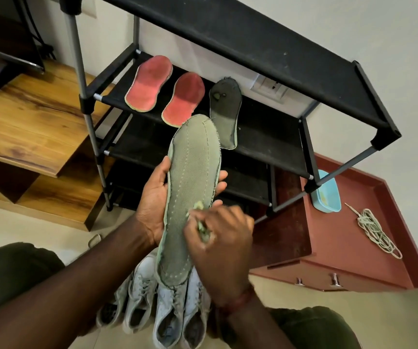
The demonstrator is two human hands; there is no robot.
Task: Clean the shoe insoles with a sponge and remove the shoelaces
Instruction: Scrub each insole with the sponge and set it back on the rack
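My left hand (152, 197) grips a long grey-green insole (190, 177) from behind, stitched side facing me. My right hand (220, 238) presses a small greenish sponge (201, 226) against the insole's lower half; most of the sponge is hidden in my fingers. Two red insoles (150, 84) (184, 99) and a dark grey insole (225, 109) lean on a shelf of the black shoe rack (265, 137). Several white sneakers (157, 306) stand on the floor below my hands, some with laces still in. A bundle of loose shoelaces (376, 230) lies on the red cabinet.
A light blue plastic tub (327, 195) sits on the red cabinet (341, 248) to the right, by the rack's leg. A wooden TV unit (34, 122) stands at left. A wall socket (271, 88) shows behind the rack. My knees frame the bottom corners.
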